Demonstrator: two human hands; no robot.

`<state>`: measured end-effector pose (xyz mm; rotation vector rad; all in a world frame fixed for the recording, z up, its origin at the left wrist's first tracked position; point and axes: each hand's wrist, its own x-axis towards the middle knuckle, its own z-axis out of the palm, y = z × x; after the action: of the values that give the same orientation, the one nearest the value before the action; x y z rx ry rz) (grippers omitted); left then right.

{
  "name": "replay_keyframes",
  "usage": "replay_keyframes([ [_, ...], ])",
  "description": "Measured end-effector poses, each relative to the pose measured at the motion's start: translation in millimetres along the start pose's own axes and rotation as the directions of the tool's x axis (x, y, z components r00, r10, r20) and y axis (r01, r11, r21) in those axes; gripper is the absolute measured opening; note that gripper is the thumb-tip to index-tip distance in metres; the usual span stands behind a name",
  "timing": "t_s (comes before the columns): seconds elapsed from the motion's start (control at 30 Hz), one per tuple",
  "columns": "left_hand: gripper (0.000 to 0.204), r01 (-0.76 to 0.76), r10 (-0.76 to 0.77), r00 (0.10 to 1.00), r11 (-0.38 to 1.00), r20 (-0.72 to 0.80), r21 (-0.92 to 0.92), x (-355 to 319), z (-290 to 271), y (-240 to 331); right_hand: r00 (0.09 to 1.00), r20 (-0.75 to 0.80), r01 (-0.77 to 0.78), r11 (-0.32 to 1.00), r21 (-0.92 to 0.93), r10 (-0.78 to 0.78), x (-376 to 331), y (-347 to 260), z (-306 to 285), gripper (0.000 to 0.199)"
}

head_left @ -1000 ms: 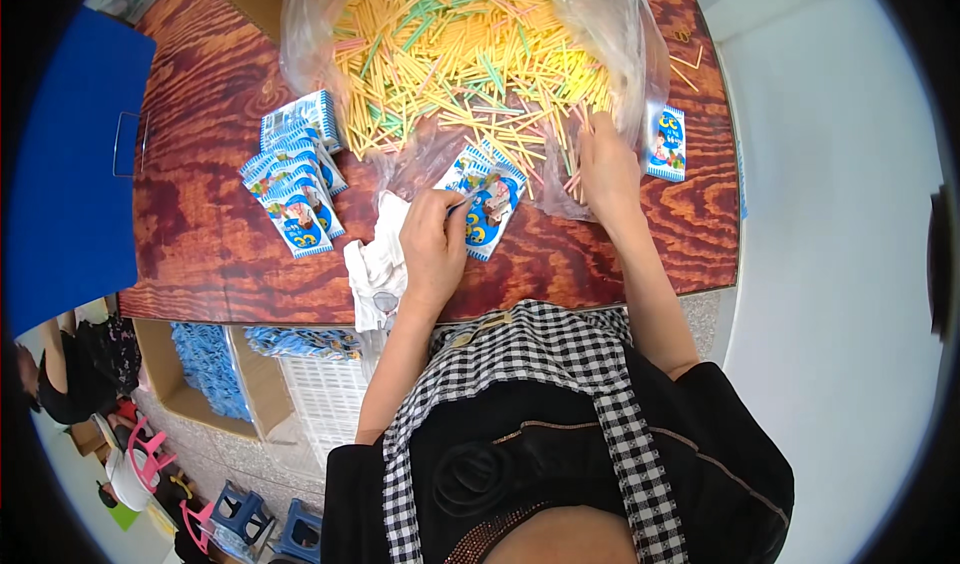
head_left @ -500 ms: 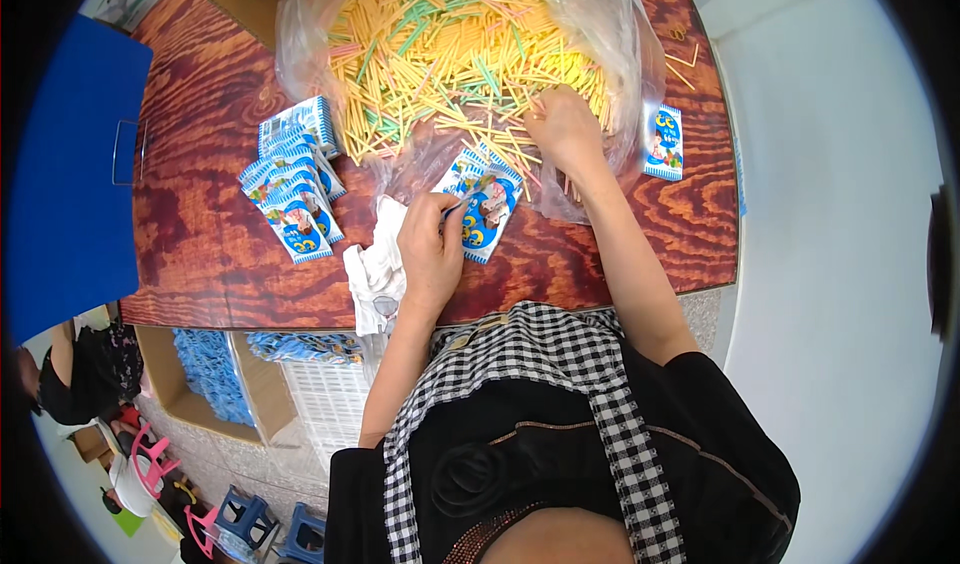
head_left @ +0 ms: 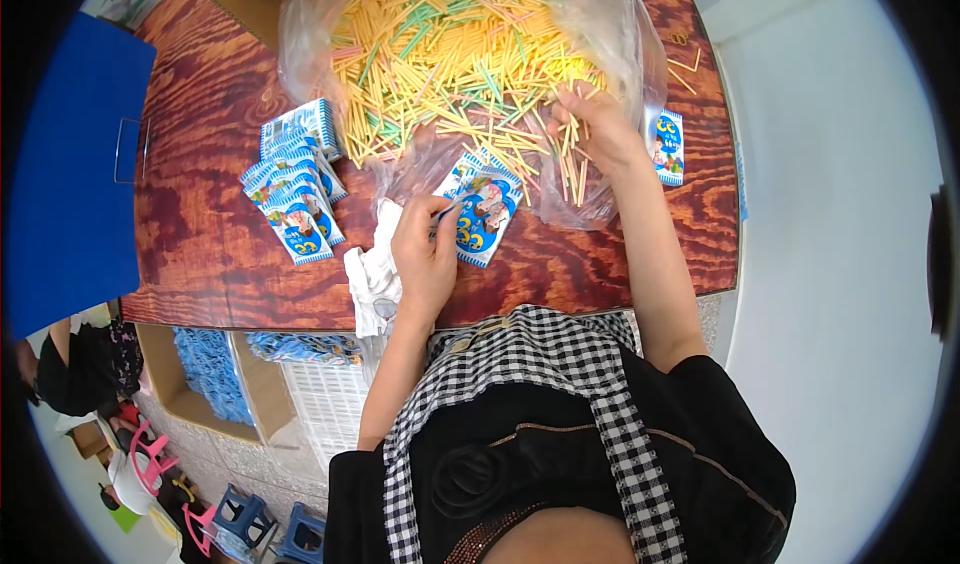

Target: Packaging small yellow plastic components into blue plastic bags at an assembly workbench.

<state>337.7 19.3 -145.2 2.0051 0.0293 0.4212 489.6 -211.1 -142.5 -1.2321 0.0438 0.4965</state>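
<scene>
Between thumb and fingers, my left hand (head_left: 425, 249) pinches the edge of small blue-and-white printed packets (head_left: 485, 214) that overlap at the table's near middle. My right hand (head_left: 608, 134) is bent, its fingertips closed around a few thin yellow and pink sticks at the right edge of a big heap. That heap of thin sticks (head_left: 450, 54), mostly yellow with some green and pink, lies on a clear plastic bag (head_left: 620, 24). How many sticks are in my right hand is hidden by the fingers.
Several packets (head_left: 300, 209) are stacked on the left of the wooden-patterned table (head_left: 210, 164). A white cloth (head_left: 372, 279) lies beside my left wrist. One packet (head_left: 669, 149) sits right of the bag. Below the front edge stand a cardboard box (head_left: 195, 404) of blue wrappers and a white crate (head_left: 325, 399).
My right hand has shifted right and slightly back toward me from the heap, fingers gathered on sticks. My left hand stays at the packets with only a slight shift.
</scene>
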Motion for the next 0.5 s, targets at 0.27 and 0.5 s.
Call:
replay_keyframes([
  [0.27, 0.007, 0.278, -0.316, 0.949, 0.835, -0.001, -0.474, 2.1, -9.9, 5.8, 0.981, -0.050, -0.127, 0.810, 0.573, 0.188, -4.2, -1.8, 17.2, 0.013],
  [0.5, 0.013, 0.373, -0.441, 0.871, 0.313, 0.214, -0.873, 16.3, -9.2, 9.7, 0.973, 0.223, -0.219, 0.588, 0.778, 0.067, 2.5, -0.4, 16.8, 0.013],
])
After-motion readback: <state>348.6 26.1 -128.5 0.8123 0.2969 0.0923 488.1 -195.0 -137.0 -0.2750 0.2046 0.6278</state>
